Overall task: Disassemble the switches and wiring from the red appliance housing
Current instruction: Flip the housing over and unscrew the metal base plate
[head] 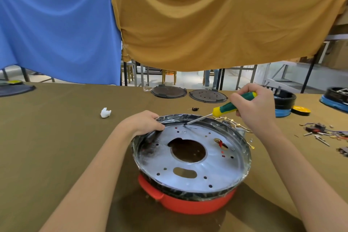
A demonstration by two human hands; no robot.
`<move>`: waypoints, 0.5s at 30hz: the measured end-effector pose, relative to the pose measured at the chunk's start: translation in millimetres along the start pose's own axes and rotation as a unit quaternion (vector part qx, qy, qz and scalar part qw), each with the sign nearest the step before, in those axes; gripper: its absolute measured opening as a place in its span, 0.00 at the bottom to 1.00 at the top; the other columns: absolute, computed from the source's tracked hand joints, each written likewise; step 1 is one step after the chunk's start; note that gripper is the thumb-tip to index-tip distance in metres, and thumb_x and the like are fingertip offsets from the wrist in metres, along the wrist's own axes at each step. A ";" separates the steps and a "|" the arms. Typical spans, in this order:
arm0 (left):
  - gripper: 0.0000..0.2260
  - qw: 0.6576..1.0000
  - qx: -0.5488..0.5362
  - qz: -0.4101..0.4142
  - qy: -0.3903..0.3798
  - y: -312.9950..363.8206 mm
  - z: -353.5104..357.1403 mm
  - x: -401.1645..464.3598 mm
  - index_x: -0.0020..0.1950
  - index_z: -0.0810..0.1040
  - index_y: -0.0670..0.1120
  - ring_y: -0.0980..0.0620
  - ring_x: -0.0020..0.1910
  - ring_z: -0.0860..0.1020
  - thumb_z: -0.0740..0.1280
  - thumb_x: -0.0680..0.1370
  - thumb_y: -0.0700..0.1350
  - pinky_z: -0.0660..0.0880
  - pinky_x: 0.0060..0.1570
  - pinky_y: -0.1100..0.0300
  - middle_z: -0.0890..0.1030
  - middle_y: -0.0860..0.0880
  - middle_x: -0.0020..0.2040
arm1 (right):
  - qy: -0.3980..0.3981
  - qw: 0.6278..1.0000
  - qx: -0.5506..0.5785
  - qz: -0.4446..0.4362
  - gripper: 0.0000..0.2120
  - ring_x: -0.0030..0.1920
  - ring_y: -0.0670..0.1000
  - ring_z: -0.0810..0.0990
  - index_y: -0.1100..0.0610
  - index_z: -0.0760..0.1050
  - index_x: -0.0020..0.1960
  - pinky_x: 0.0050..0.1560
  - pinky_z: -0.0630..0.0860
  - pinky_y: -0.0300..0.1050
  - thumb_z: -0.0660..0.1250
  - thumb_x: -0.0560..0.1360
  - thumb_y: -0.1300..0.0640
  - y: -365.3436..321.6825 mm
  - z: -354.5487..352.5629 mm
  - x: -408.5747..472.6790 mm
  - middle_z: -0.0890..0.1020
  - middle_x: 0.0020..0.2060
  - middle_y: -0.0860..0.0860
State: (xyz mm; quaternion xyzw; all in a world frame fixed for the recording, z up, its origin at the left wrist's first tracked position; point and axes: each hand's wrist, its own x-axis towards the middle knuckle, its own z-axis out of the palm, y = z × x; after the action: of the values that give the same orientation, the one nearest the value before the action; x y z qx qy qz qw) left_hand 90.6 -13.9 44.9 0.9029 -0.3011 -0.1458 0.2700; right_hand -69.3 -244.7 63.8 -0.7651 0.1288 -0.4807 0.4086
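Observation:
The red appliance housing [190,204] lies in front of me on the brown table, with a shiny perforated metal plate [207,171] filling its top. My left hand [145,121] grips the plate's far-left rim. My right hand [254,107] holds a green and yellow screwdriver [228,108] whose tip rests on a screw [184,124] at the plate's far edge. Gold-tipped wiring [234,122] hangs over the far-right rim. A red part [220,143] sticks out of the plate on the right.
Removed switches and wires [323,132] lie at the right. Two round dark plates [188,93] sit at the far edge, a white scrap [105,113] at the left, black and blue housings [284,103] and a yellow disc [300,110] at the right. Blue and mustard cloths hang behind.

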 end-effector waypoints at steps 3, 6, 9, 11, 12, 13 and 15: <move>0.13 1.000 -0.004 0.000 -0.002 0.3 0.0 -0.6 0.54 0.81 0.41 0.46 0.47 0.79 0.67 0.79 0.50 0.74 0.57 0.50 0.83 0.42 0.53 | -0.003 1.000 0.000 0.003 0.06 0.26 0.46 0.78 0.57 0.76 0.35 0.29 0.79 0.56 0.71 0.68 0.59 0.3 0.0 0.3 0.78 0.29 0.50; 0.13 1.000 -0.001 0.001 -0.001 0.3 0.0 0.0 0.54 0.80 0.41 0.46 0.46 0.79 0.67 0.79 0.50 0.73 0.59 0.48 0.83 0.41 0.54 | -0.010 1.000 -0.025 -0.003 0.06 0.28 0.50 0.79 0.58 0.76 0.36 0.31 0.80 0.59 0.72 0.69 0.59 -0.8 0.3 2.8 0.79 0.31 0.54; 0.13 1.000 -0.002 0.004 -0.004 0.2 -0.3 -0.5 0.55 0.80 0.41 0.45 0.49 0.80 0.67 0.79 0.50 0.73 0.60 0.48 0.83 0.41 0.55 | -0.034 0.997 -0.063 -0.022 0.07 0.33 0.61 0.78 0.58 0.76 0.36 0.34 0.79 0.57 0.71 0.68 0.56 -8.7 -0.2 11.0 0.79 0.33 0.61; 0.14 1.000 0.001 0.007 -0.001 0.0 -0.2 0.3 0.56 0.80 0.40 0.43 0.51 0.80 0.67 0.79 0.49 0.73 0.60 0.48 0.82 0.40 0.56 | -0.074 0.993 -0.090 -0.035 0.07 0.31 0.54 0.75 0.58 0.75 0.36 0.31 0.73 0.48 0.71 0.68 0.56 -17.0 1.2 21.4 0.77 0.32 0.61; 0.14 1.000 0.002 0.008 0.001 -0.2 0.0 0.8 0.56 0.80 0.40 0.42 0.51 0.80 0.67 0.79 0.50 0.73 0.58 0.49 0.82 0.40 0.56 | -0.095 0.990 -0.100 -0.039 0.08 0.28 0.49 0.73 0.59 0.75 0.37 0.28 0.70 0.42 0.71 0.69 0.56 -22.5 3.5 27.5 0.76 0.31 0.58; 0.13 1.000 0.004 0.009 0.004 -0.4 0.1 1.0 0.56 0.80 0.41 0.43 0.50 0.80 0.67 0.79 0.50 0.73 0.56 0.50 0.82 0.40 0.55 | -0.112 0.987 -0.105 -0.040 0.08 0.25 0.46 0.71 0.60 0.74 0.36 0.25 0.68 0.39 0.71 0.69 0.57 -29.0 6.8 33.5 0.74 0.29 0.55; 0.11 1.000 0.008 0.014 0.010 -0.6 0.6 1.2 0.54 0.81 0.43 0.44 0.51 0.81 0.67 0.79 0.50 0.74 0.53 0.52 0.83 0.42 0.53 | -0.145 0.980 -0.126 -0.044 0.09 0.24 0.46 0.68 0.60 0.74 0.37 0.24 0.65 0.38 0.72 0.69 0.57 -42.7 14.3 45.6 0.73 0.27 0.52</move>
State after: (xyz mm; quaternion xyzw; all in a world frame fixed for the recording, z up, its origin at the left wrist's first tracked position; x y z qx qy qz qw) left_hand 91.5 -14.5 43.9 0.9022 -0.3119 -0.1307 0.2679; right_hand -42.6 -237.4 121.6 -0.8768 0.0941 -0.3620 0.3022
